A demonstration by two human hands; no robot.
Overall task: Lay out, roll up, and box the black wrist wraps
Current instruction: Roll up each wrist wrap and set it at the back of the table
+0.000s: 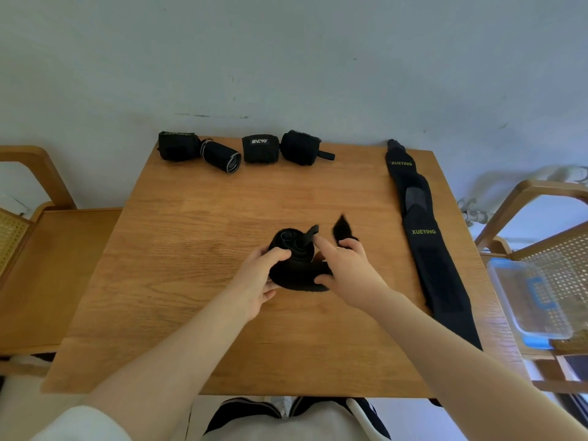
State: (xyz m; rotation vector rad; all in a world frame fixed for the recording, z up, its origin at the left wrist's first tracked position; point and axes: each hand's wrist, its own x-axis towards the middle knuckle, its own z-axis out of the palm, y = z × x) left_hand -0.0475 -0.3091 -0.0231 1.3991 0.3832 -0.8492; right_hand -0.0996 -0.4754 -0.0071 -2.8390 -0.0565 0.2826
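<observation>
A partly rolled black wrist wrap sits at the middle of the wooden table. My left hand grips its left side, thumb over the top of the roll. My right hand holds its right side, thumb underneath, index finger pointing at the thumb loop sticking up, and its fingers pinch the wrap's loose end. A long black wrap marked XUEYING lies flat along the table's right edge. Several rolled black wraps line the far edge.
A clear plastic box with blue clips rests on the cane chair at the right. A wooden bench adjoins the table on the left. A grey wall stands directly behind the table.
</observation>
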